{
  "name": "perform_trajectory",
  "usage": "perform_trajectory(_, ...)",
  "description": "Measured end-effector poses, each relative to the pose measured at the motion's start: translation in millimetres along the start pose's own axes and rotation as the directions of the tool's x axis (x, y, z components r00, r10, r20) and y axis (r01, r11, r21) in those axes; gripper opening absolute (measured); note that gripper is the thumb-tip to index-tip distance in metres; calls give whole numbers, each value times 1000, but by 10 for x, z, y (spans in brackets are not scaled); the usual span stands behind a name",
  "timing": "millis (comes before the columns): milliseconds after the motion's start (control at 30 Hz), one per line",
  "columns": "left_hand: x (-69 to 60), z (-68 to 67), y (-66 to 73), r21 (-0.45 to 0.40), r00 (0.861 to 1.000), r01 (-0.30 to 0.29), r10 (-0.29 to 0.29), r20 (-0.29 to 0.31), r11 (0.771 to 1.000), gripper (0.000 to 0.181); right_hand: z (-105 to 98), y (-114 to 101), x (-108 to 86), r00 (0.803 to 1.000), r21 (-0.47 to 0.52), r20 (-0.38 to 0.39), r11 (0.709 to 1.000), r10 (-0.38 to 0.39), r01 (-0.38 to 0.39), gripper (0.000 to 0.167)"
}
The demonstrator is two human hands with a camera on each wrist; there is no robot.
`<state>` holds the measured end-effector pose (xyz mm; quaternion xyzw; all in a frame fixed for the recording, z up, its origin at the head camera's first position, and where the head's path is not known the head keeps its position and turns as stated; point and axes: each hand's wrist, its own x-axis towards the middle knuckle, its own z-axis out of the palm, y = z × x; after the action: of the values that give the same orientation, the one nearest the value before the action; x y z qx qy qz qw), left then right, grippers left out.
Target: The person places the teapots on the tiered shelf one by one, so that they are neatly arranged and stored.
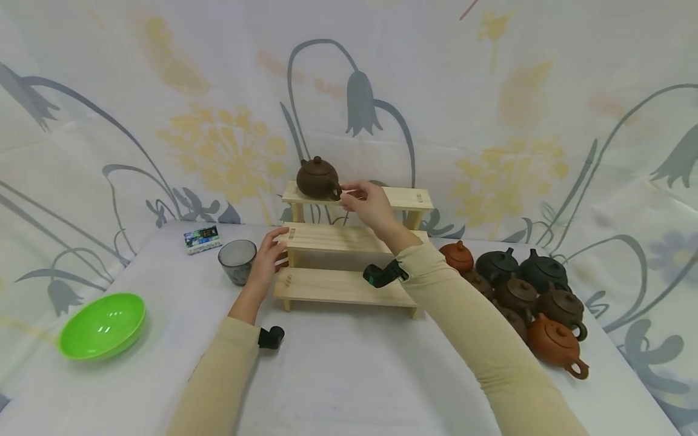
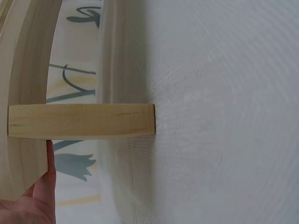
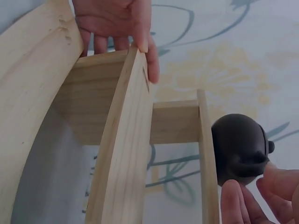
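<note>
A dark brown teapot sits at the left end of the top tier of a three-tier wooden stand. Its spout points left and its handle faces right. My right hand pinches the handle between thumb and fingers; the right wrist view shows the teapot against the top board, fingertips at its handle side. With my left hand I grip the left end of the middle tier. In the right wrist view, this left hand has a finger and thumb about the board's end.
Several brown, black and reddish teapots crowd together right of the stand. On the left are a grey glass cup, a small patterned box and a green bowl. A floral cloth hangs behind the white table.
</note>
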<state>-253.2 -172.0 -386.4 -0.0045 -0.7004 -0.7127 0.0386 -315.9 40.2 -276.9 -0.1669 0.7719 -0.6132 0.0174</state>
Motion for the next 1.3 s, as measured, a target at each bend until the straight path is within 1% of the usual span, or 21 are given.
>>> perform_trajectory(133, -1, 1, -3, -1, 1000, -3, 3, 1, 1000, 41, -83, 21, -97, 1000, 7, -5, 1000, -20, 20, 32)
perform_trajectory(267, 0, -6, -6, -1, 1000, 0, 0, 4, 1000, 41, -172, 27, -205, 1000, 39, -11, 999, -22, 23, 33)
perform_trajectory(333, -2, -9, -5, -3, 1000, 3, -3, 5, 1000, 41, -216, 31, -259, 1000, 40, -11, 999, -18, 18, 33)
perform_trajectory(533, -27, -7, 13, -1, 1000, 4, -4, 12, 1000, 42, -358, 78, -394, 1000, 18, -10, 1000, -4, 4, 35)
perform_trajectory(667, -25, -1, 12, -1, 1000, 3, -3, 17, 1000, 42, -487, 124, -491, 1000, 5, -7, 1000, -14, 14, 36)
perform_trajectory(800, -13, -1, -2, 1, 1000, 0, 0, 15, 1000, 42, -624, 145, -612, 1000, 18, -2, 999, -29, 29, 38)
perform_trajectory(1000, -15, -3, 2, 6, 1000, -3, 3, 6, 1000, 43, -795, 200, -754, 1000, 12, -21, 1000, -23, 24, 38)
perform_trajectory(1200, -15, -7, -4, 11, 1000, -6, 6, 8, 1000, 42, -942, 276, -898, 999, -33, -44, 999, -9, 7, 41)
perform_trajectory(1300, -20, -6, -2, 10, 1000, -7, 7, 10, 1000, 42, -1006, 293, -979, 998, -39, -58, 999, 5, -7, 41)
